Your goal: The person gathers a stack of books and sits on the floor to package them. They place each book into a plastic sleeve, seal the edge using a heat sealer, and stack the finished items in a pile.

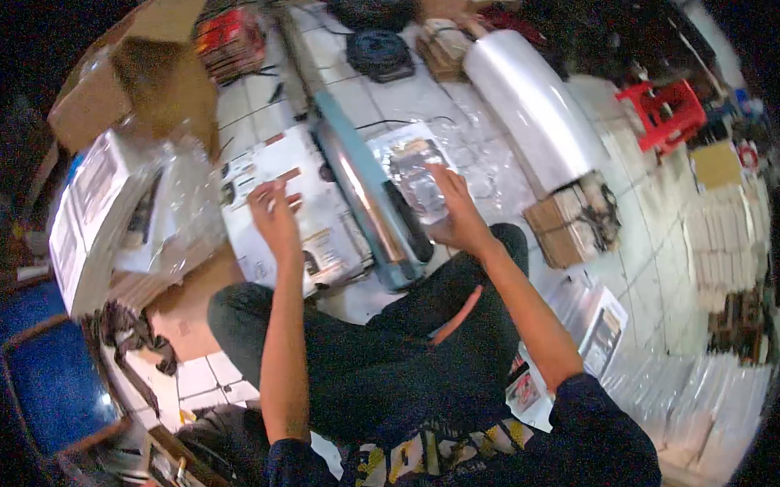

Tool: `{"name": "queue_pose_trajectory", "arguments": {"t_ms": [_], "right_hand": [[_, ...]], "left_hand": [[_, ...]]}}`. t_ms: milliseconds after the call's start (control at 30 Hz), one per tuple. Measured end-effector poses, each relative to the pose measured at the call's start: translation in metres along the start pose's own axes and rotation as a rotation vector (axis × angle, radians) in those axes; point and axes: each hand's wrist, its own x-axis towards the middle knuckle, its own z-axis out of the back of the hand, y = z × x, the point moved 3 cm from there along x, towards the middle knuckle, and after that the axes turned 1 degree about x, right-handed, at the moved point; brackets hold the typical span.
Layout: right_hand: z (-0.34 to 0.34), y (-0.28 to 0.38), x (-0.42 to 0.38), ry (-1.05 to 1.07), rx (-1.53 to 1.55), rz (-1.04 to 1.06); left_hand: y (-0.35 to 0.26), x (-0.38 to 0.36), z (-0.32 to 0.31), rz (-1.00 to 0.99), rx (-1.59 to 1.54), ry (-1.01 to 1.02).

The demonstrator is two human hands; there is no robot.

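Note:
I sit cross-legged on the floor before a long blue-grey bar-shaped device, seemingly a heat sealer [346, 159], with a black grip at its near end. To its left lies a stack of white printed sheets [265, 231]. My left hand [274, 215] hovers over that stack, fingers loosely bent and apart, holding nothing. On the other side, a printed item in clear plastic [411, 161] rests on the tiles. Over its near right edge is my right hand [459, 214], fingers stretched out and its thumb side toward the sealer's black grip.
A large roll of clear film [536, 110] lies at the upper right, beside a tied brown bundle [570, 224]. Plastic-wrapped white packs [106, 219] and a cardboard box [135, 76] stand left. Farther right are a red stool [660, 114] and stacked clear-wrapped packs [687, 396].

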Motion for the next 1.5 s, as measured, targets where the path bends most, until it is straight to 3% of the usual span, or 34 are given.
{"name": "queue_pose_trajectory", "arguments": {"t_ms": [67, 133, 267, 333, 433, 467, 500, 533, 567, 600, 633, 700, 767, 867, 933, 967, 1067, 1133, 1233, 1267, 1333, 1367, 1433, 1467, 1500], "right_hand": [[-0.028, -0.008, 0.050, 0.030, 0.018, 0.097], [-0.047, -0.004, 0.077, -0.169, -0.067, 0.297], [-0.057, -0.009, 0.102, -0.064, -0.010, 0.204], [-0.055, -0.019, 0.102, -0.096, -0.017, 0.360], [-0.030, -0.032, 0.103, -0.206, -0.055, 0.311], [-0.022, -0.052, 0.104, -0.369, -0.137, 0.305], [-0.010, -0.083, 0.103, -0.412, -0.001, 0.117], [-0.001, -0.116, 0.105, -0.430, -0.036, -0.015], [0.025, -0.115, 0.107, -0.153, -0.090, -0.350], [0.036, -0.120, 0.101, 0.005, -0.509, -0.366], [0.046, -0.138, 0.081, -0.231, -0.453, -0.267], [0.064, -0.143, 0.056, -0.166, -0.486, -0.243], [0.081, -0.120, 0.035, -0.218, -0.437, -0.204], [0.094, -0.077, 0.003, -0.276, -0.213, -0.254], [0.102, -0.042, -0.010, -0.290, -0.047, -0.335], [0.104, -0.014, -0.015, -0.306, -0.055, -0.321], [0.092, 0.051, -0.029, -0.474, -0.024, -0.123], [0.078, 0.108, -0.054, -0.454, -0.069, -0.051], [0.046, 0.179, -0.066, -0.279, 0.348, 0.258], [0.032, 0.193, -0.069, -0.207, 0.437, 0.308], [0.011, 0.214, -0.071, -0.031, 0.578, 0.225], [0.002, 0.219, -0.073, -0.030, 0.578, 0.226], [-0.025, 0.224, -0.081, 0.183, 0.779, 0.051], [-0.032, 0.228, -0.081, 0.186, 0.782, 0.052], [-0.040, 0.230, -0.083, 0.278, 0.855, 0.008]], "left_hand": [[-0.005, -0.003, -0.001, -0.035, 0.000, 0.022], [-0.010, -0.001, -0.003, -0.045, -0.018, 0.000], [-0.025, -0.001, -0.012, -0.040, -0.046, 0.010], [-0.034, -0.004, -0.016, -0.029, -0.046, 0.009], [-0.046, -0.008, -0.015, -0.069, -0.069, 0.023], [-0.056, -0.009, -0.012, -0.148, -0.042, 0.001], [-0.067, -0.008, -0.003, -0.237, -0.002, -0.034], [-0.080, -0.002, 0.010, -0.370, 0.262, -0.105], [-0.100, -0.002, 0.024, -0.493, 0.337, -0.153], [-0.119, -0.004, 0.034, -0.607, 0.406, -0.187], [-0.136, -0.002, 0.050, -0.715, 0.559, -0.242], [-0.163, 0.011, 0.092, -0.919, 0.803, -0.317], [-0.198, 0.035, 0.133, -1.097, 1.171, -0.408], [-0.228, 0.062, 0.179, -1.091, 1.483, -0.451], [-0.215, 0.089, 0.201, -0.609, 1.613, -0.129], [-0.212, 0.086, 0.200, -0.721, 1.638, -0.160], [-0.190, 0.090, 0.210, -0.755, 1.595, -0.294], [-0.196, 0.063, 0.204, -0.830, 1.571, -0.320], [-0.220, 0.000, 0.179, -1.187, 1.403, -0.304], [-0.226, -0.017, 0.174, -1.191, 1.399, -0.291], [-0.235, -0.050, 0.177, -1.140, 1.199, -0.430], [-0.234, -0.063, 0.182, -1.140, 1.200, -0.431], [-0.236, -0.091, 0.197, -1.110, 1.245, -0.669], [-0.250, -0.114, 0.177, -1.172, 1.162, -0.701], [-0.249, -0.129, 0.175, -1.076, 1.207, -0.751]]}}
